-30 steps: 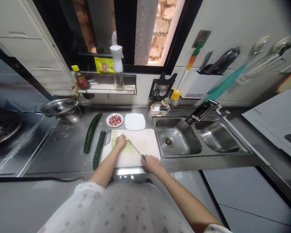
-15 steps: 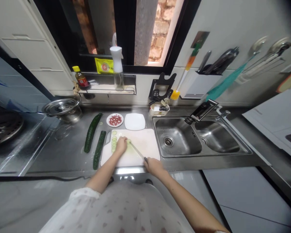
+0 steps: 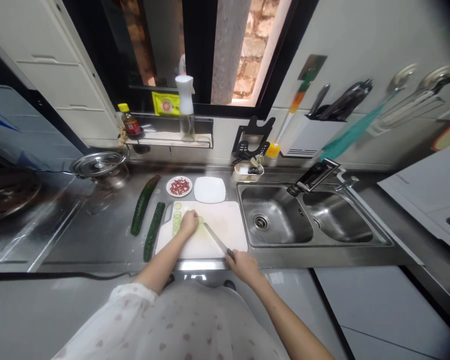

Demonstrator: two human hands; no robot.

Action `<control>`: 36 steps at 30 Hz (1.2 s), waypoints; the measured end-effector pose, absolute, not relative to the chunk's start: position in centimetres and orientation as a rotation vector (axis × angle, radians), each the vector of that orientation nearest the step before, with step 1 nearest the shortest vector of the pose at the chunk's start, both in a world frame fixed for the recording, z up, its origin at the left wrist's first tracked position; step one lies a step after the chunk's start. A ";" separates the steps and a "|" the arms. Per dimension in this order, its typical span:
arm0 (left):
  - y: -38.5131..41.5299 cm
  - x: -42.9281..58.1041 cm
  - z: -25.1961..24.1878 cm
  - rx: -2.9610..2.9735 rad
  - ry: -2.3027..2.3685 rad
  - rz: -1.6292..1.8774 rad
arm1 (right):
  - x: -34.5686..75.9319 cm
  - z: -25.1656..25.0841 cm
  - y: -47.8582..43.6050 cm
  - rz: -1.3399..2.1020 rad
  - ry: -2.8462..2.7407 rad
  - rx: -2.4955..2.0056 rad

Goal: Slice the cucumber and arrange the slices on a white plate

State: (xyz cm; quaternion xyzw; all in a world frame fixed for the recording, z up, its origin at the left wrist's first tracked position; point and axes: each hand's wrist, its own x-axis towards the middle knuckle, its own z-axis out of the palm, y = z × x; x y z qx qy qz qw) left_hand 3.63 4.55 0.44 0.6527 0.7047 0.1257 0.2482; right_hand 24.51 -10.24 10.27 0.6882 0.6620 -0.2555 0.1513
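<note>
Hands at work on a white cutting board, seen from above. The left hand lies curled, palm down, holding a cucumber piece near the board's middle. Most of it is hidden under the fingers; only a pale cut end shows. The right hand is closed round the dark handle of a knife, blade angled up-left toward that cut end.

Cucumber prob. firm but wet & round, so apt to slip or roll: best pinned from above, fingertips tucked back from the blade. Knife is stiff & sharp: handle only.

Thin slices lie in a row at the board's left end. Two whole cucumbers rest on the steel tabletop just left of the board. A dish of red bits & a white plate sit behind it. Board's near edge meets the tabletop's front edge; the sink starts just beside its right edge. Bare room is on the board's right half.
</note>
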 end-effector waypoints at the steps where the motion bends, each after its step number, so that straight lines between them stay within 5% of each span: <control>1: 4.6 3.7 0.6 1.755 1.924 0.345 | 24.5 10.2 -10.3 -0.740 1.891 1.996; 19: -1.0 2.4 1.7 1.431 1.888 0.636 | 24.7 9.8 -8.4 -0.762 1.867 2.059; 36: -5.4 -4.4 1.6 1.353 2.177 0.388 | 24.3 10.0 -7.8 -0.745 1.858 2.038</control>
